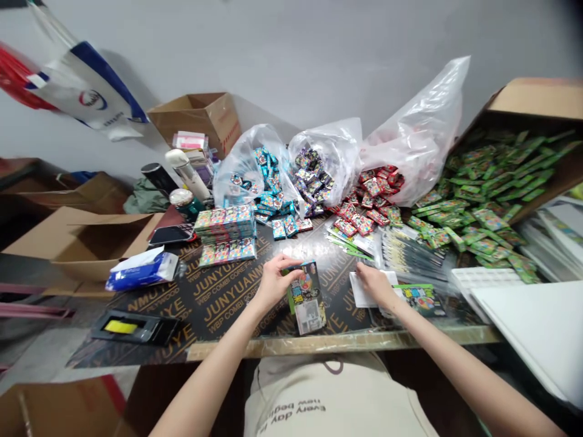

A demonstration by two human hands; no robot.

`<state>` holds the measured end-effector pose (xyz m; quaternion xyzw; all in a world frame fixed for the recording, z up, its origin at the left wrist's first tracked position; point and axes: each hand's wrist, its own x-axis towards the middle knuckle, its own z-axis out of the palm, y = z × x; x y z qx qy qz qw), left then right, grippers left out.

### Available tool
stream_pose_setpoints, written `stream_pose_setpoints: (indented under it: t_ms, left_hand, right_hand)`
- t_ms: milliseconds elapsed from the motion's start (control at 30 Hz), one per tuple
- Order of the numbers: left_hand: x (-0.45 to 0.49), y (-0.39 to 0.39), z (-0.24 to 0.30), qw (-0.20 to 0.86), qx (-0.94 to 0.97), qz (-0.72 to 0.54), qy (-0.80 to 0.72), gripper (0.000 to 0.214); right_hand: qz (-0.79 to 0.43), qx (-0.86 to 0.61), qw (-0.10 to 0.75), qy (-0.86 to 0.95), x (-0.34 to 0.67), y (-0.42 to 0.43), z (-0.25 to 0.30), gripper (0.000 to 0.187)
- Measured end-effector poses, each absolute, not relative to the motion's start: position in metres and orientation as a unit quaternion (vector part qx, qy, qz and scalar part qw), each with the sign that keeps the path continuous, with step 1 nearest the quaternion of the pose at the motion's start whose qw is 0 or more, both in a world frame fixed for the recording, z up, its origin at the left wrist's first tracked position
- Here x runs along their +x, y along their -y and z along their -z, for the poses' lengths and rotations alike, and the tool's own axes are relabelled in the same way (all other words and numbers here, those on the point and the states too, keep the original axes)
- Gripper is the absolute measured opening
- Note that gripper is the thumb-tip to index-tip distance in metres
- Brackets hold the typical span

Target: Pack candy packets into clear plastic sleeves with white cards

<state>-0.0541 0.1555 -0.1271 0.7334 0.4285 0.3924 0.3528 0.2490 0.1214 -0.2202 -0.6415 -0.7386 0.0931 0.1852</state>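
My left hand (279, 282) pinches the top of a flat, dark printed packet (310, 300) with colourful pictures and a greyish panel, held above the table near its front edge. My right hand (377, 285) is closed, its fingertips together at the edge of a white card (363, 295). Whether that card or something smaller is between the fingers, I cannot make out. Beside the right wrist lies a green and black printed packet (421, 299). Just beyond the right hand are thin black sticks (412, 255) in clear plastic and a few green-edged cards (348, 243).
Clear bags spill blue boxes (272, 200), purple boxes (314, 176) and red boxes (371, 197) along the back. Green packets (483, 224) pour from a carton at right. Stacked boxes (226, 233), a phone (172, 234) and a black tray (134, 328) occupy the left; white sheets (537, 321) lie right.
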Motion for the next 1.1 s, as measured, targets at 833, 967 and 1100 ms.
stream_pose_setpoints:
  t_ms: [833, 967, 1100]
  left_hand:
    - [-0.038, -0.135, 0.118, 0.394, 0.678, -0.430, -0.447, 0.011]
    - [-0.032, -0.135, 0.116, 0.356, 0.665, -0.441, -0.486, 0.016]
    - [-0.028, -0.133, 0.124, 0.385, 0.638, -0.464, -0.478, 0.015]
  right_hand:
    - [-0.634, -0.368, 0.133, 0.667, 0.144, -0.193, 0.077, 0.024]
    - [-0.623, -0.366, 0.153, 0.674, 0.146, -0.195, 0.084, 0.022]
    - [-0.605, -0.395, 0.211, 0.658, 0.138, -0.184, 0.095, 0.021]
